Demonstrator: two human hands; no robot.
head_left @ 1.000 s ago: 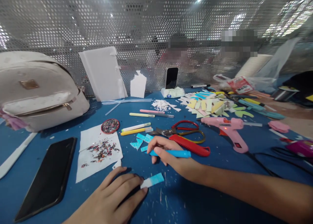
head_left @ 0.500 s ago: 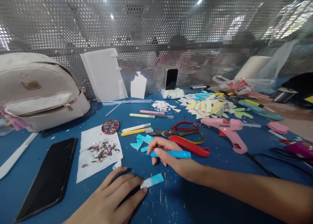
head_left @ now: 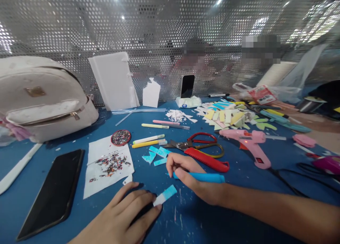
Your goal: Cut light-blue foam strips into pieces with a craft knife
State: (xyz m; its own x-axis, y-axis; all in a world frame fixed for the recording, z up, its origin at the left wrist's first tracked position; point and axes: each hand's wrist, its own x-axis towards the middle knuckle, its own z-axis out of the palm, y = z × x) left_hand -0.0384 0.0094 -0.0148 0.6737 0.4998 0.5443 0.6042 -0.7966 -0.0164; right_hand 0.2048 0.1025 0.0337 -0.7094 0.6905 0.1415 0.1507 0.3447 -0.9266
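My right hand is closed round a blue marker, its tip pointing left, just above the table. My left hand rests at the lower centre, its fingertips gripping the left end of a small paper strip. The strip is blue at its far end and white near my fingers. Behind my right hand lie several blue-coloured paper pieces, red-handled scissors and a red utility knife. Yellow markers lie left of the scissors.
A pink glue gun with a cord lies at the right. Coloured paper strips are heaped behind it. On the left are a black phone, a backpack and white paper with beads. A perforated metal panel stands behind.
My right hand has moved right and slightly down with the blue marker, away from the blue pieces. The paper strip has tilted, its blue end slightly higher. My left hand stays nearly still.
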